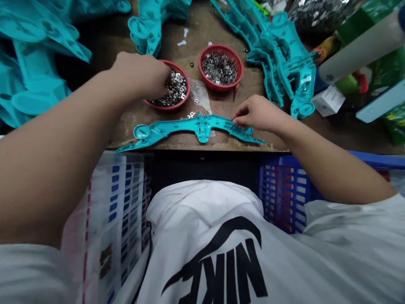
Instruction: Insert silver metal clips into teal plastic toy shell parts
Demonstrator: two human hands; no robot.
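Note:
A long, curved teal plastic part (186,125) lies along the table's front edge, its ribbed inner side up. Over its right arm, my right hand (256,113) is closed in a pinch, fingertips touching the part. Whatever is between those fingertips is too small to make out. My left hand (141,76) reaches into the left red basket (189,90), fingers curled down among small shiny metal clips (177,89). The hand hides part of that basket, and its fingertips are partly out of sight. A second red basket (242,69) of similar metal pieces stands to the right.
Teal parts are heaped at the left (34,84), with another teal part (145,29) at back centre and several stacked at the right (278,55). A white box (329,100) sits beside a pale tube (363,46). White (120,202) and blue crates (284,190) flank my lap.

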